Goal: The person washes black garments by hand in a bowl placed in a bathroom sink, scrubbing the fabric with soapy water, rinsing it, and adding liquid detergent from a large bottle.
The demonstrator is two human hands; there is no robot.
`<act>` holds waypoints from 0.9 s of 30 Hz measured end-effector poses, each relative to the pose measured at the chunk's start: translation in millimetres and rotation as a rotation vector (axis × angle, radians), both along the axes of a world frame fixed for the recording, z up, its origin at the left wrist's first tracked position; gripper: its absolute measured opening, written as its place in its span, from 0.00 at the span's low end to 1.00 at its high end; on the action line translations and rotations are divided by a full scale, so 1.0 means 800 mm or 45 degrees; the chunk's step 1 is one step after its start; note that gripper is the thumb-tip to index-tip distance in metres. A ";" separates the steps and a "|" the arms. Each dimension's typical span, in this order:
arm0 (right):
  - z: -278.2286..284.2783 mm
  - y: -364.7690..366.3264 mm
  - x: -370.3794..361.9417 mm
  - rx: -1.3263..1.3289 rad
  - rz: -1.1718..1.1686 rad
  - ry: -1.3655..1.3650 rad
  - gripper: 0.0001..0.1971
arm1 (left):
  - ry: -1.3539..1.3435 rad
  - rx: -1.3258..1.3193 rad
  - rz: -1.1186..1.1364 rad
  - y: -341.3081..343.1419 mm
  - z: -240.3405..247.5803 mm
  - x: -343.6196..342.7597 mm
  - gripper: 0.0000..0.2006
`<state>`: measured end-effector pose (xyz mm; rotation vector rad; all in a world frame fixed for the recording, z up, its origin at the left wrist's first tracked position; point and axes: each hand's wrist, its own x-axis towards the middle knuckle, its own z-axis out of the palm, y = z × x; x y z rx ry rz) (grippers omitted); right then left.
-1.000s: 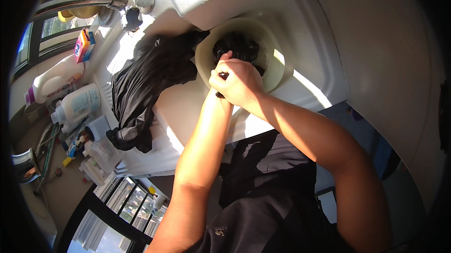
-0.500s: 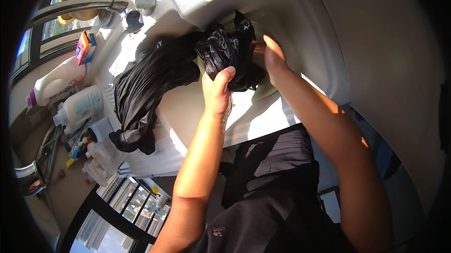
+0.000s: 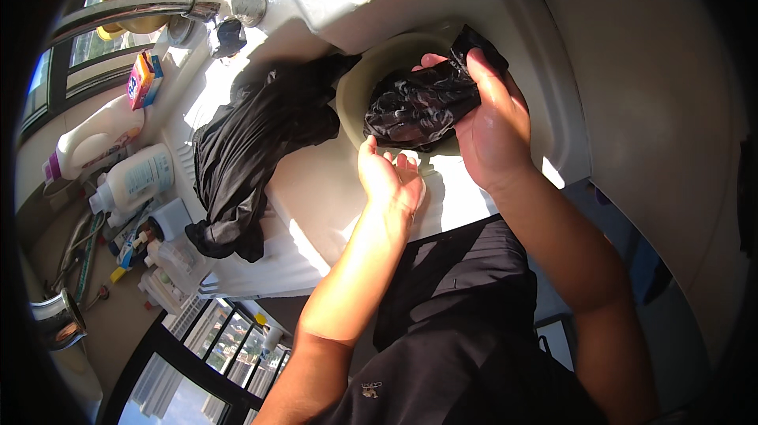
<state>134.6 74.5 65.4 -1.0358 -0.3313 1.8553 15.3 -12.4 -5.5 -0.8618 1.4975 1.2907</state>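
A wet, bunched black cloth [image 3: 418, 107] is held over a pale green basin [image 3: 355, 101] that sits in the white sink [image 3: 316, 180]. My right hand [image 3: 499, 131] grips its right end, thumb on top and a corner sticking up past the thumb. Palm up at the cloth's lower left edge, my left hand [image 3: 393, 182] has its fingers apart. Its thumb tip meets the fabric or lies just under it. To the left, a larger black garment [image 3: 257, 145] lies crumpled across the sink's ridged washboard side.
A chrome faucet [image 3: 134, 13] reaches over the far left. White detergent bottles [image 3: 138, 176], an orange and blue box [image 3: 144, 79] and several smaller containers line the left ledge. Beyond the sink's right edge stands a pale wall [image 3: 647, 93].
The bunched cloth has shifted right and is now in my right hand. My left hand has let go and turned palm up. The larger garment stays on the left, separate from the cloth.
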 end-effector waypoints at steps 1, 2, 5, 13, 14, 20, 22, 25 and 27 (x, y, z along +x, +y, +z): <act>0.019 -0.002 -0.002 -0.075 -0.067 0.091 0.18 | -0.096 -0.139 0.076 0.002 0.023 0.013 0.28; 0.030 -0.005 -0.004 -0.160 -0.091 0.176 0.17 | -0.189 0.031 0.026 -0.008 0.035 0.021 0.33; 0.043 -0.021 -0.006 -0.300 -0.080 0.343 0.17 | -0.855 1.162 0.043 -0.009 0.040 0.018 0.45; -0.061 -0.089 -0.075 0.534 0.546 -1.555 0.23 | -0.768 1.032 -0.171 0.023 -0.067 -0.019 0.23; -0.084 -0.082 -0.080 0.516 0.558 -1.544 0.27 | -0.842 0.988 0.006 0.024 -0.067 -0.019 0.22; -0.165 0.007 -0.057 0.008 0.415 -1.259 0.15 | -0.301 0.588 -0.334 0.040 -0.009 0.003 0.29; -0.157 0.004 -0.056 0.008 0.348 -1.086 0.15 | -0.313 0.630 -0.238 0.035 -0.006 -0.005 0.30; -0.131 -0.014 -0.049 0.251 0.437 -1.147 0.14 | -0.267 0.608 -0.233 0.030 -0.023 -0.025 0.30; -0.110 -0.036 -0.041 0.507 0.466 -1.246 0.15 | -0.238 0.556 -0.250 0.036 -0.034 -0.033 0.30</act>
